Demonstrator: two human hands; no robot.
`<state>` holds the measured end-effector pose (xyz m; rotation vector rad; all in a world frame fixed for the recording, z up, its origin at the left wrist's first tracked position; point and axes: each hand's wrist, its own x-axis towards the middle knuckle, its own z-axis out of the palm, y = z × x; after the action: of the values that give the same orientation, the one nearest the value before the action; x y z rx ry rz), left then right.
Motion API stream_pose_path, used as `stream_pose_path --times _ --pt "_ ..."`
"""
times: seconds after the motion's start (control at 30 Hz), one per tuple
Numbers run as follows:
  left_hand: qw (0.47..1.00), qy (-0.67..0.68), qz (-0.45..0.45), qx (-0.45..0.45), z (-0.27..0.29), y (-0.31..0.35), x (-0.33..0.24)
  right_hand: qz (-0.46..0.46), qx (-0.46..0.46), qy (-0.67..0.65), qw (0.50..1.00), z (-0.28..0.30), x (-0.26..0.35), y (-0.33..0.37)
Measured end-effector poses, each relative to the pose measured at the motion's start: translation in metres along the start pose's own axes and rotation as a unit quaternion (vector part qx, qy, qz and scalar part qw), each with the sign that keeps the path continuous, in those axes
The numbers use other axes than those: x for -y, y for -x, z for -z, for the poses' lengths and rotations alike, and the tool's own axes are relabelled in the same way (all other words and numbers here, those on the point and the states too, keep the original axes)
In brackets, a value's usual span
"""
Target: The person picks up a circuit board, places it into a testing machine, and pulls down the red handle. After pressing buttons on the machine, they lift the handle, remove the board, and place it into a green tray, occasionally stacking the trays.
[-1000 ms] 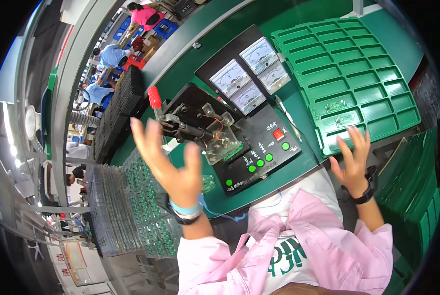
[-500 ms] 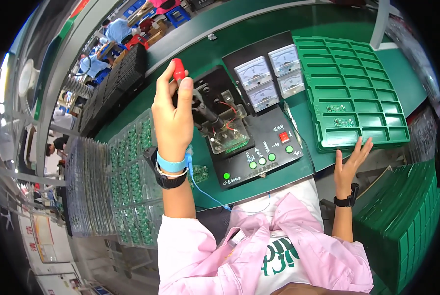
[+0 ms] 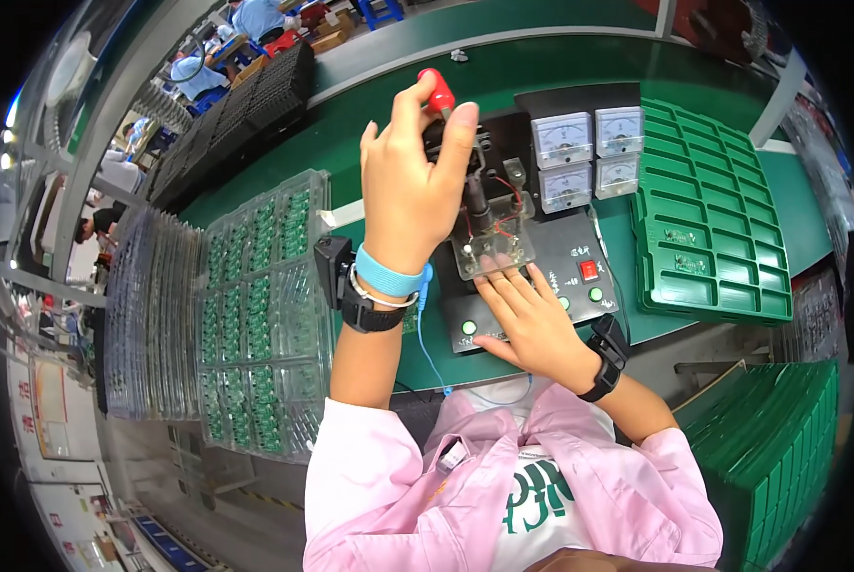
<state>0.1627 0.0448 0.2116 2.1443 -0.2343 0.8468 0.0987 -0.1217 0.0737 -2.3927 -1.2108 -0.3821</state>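
My left hand [image 3: 410, 181] is closed around the red handle [image 3: 437, 93] of a lever clamp on a black test fixture [image 3: 565, 250]. Below the clamp is a clear plate [image 3: 520, 254] with red wires. My right hand [image 3: 538, 319] lies over the front of the fixture, fingers stretched out and together at the tips. Those fingertips reach the front edge of the clear plate; whether they touch a circuit board under it is hidden. Beside them are green round buttons [image 3: 470, 328] and a red switch [image 3: 589, 272]. Several dial meters [image 3: 562, 140] stand behind.
On the right, a green compartment tray [image 3: 670, 288] carries a few circuit boards. Clear trays of circuit boards [image 3: 253, 315] stand left, beside stacked clear trays [image 3: 150, 319]. Black trays [image 3: 226, 124] line the far left. Stacked green trays [image 3: 780, 467] stand lower right. A blue cord [image 3: 429, 355] trails from my left wrist.
My right hand has left the green tray's edge and moved left to the fixture's clear plate. My left hand still grips the red handle. The whole view has shifted.
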Motion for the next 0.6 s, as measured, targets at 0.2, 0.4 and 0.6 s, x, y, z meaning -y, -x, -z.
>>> stream_pose_path --times 0.2,0.4,0.6 --pt "0.999 -0.015 -0.038 0.0 0.0024 -0.0005 0.0053 -0.003 0.045 0.017 0.999 0.0036 0.0002 0.0029" --pt "0.999 -0.002 -0.039 -0.012 -0.0034 -0.0014 0.0046 0.005 0.031 0.002 0.999 0.0046 0.0005 0.0004" --pt "0.999 -0.008 -0.037 -0.019 -0.0027 -0.0009 0.0049 -0.003 0.013 0.023 1.0 0.0026 0.0029 0.0022"
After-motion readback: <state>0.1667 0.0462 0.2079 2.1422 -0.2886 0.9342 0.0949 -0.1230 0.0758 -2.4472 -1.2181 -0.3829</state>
